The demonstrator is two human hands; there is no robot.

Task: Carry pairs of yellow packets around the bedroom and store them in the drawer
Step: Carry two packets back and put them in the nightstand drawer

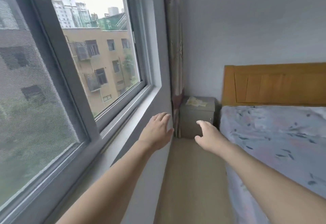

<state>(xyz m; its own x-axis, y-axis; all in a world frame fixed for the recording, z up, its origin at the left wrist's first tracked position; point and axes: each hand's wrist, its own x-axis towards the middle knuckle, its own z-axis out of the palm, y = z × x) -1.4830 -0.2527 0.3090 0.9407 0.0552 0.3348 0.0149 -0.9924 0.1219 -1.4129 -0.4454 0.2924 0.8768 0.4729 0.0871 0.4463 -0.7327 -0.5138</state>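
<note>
Yellow packets [196, 102] lie in a loose scatter on top of a small grey nightstand [197, 117] at the far end of the room; they are pale, blurred, and too small to count. Nightstand sits in the far corner, between a patterned curtain [175, 47] on its left and the bed [275, 135] on its right. A small knob shows on its front near the right edge; whether that front is a drawer or a door cannot be told.

Left hand [157, 132] held out in front, palm down, fingers straight and slightly spread, holding nothing. It hangs just beside the grey wall below the window sill [130, 117]; contact with the wall cannot be told.

Right hand [207, 135] also reaches forward toward the far corner, fingers relaxed and apart, thumb separate below, nothing in it. It overlaps the lower front of the nightstand in view but is nearer to the camera.

Both forearms bare, entering from the near edge.

Bed runs along the right side, covered with a pale blue sheet with dark leaf marks; wooden headboard [273, 84] against the far wall. Beige floor [190, 179] forms a narrow aisle between wall and bed. Large window [88, 56] on the left, grey frame, mesh screen on the near pane, apartment buildings outside.
</note>
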